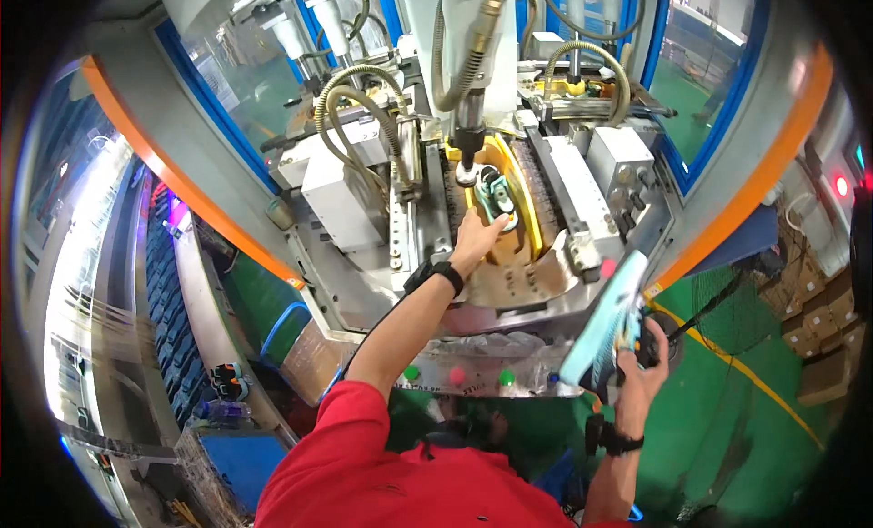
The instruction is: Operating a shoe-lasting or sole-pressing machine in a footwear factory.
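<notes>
My left hand (475,241) reaches into the press. Its thumb and fingers close around the near end of a teal-and-white shoe (496,199), which sits in a yellow-sided cradle (520,187). A vertical metal rod with a dark end (469,139) stands over the shoe's far end. Out to the right, in front of the machine, my right hand (644,372) grips another shoe by its dark upper. This second shoe is tilted on its side, and its long pale-blue sole (605,321) faces left. Dark bands circle both wrists.
Metal clamps and white blocks (341,196) flank the cradle, with hoses (359,82) arching above. Orange-edged frame posts (177,178) stand on either side. Several coloured buttons (457,375) line the front panel. A conveyor (168,310) runs at left; cardboard boxes (809,291) are stacked at right.
</notes>
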Demonstrator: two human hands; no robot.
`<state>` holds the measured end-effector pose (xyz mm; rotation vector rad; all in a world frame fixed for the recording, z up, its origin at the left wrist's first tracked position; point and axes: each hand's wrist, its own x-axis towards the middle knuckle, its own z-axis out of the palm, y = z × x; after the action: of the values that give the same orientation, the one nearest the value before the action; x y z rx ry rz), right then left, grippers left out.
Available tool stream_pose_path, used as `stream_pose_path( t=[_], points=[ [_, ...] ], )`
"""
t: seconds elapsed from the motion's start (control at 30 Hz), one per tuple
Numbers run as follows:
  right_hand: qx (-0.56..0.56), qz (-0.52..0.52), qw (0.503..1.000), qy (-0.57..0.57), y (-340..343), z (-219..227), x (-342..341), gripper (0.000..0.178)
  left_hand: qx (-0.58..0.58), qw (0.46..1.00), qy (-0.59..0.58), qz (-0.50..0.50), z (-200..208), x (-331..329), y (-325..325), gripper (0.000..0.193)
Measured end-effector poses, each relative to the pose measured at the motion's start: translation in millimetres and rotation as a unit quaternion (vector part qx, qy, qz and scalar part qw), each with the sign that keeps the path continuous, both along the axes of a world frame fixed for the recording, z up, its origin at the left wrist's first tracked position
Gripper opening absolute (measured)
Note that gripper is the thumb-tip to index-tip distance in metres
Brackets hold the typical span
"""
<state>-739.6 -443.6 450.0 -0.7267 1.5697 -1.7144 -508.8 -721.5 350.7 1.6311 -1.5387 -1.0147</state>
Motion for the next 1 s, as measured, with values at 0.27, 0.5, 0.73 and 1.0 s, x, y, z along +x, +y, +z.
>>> stream_pose_path(
  t=[0.27,0.5,0.73,1.0],
  points=[
    [0.019,-0.112,0.987,0.114,-26.4,12.3,-42.8,0.055,0.088,0.985,-0.133,0.07,-45.9,-43.2,-120.3,0.092],
    [0.034,0.077,0.955,0.286,-201.7,81.7,-29.0,0.045,0.167,0.915,0.339,0.139,6.2,76.1,-81.1,0.022],
    [0.248,0.374,0.775,0.445,-398.5,63.9,107.7,0.049,0.215,0.885,0.409,0.05,150.3,188.8,145.8,0.045],
    [0.179,0.124,0.811,0.542,-432.7,-94.0,238.9,0.049,0.088,0.855,0.388,0.332,185.2,271.6,351.5,0.051]
  ],
)
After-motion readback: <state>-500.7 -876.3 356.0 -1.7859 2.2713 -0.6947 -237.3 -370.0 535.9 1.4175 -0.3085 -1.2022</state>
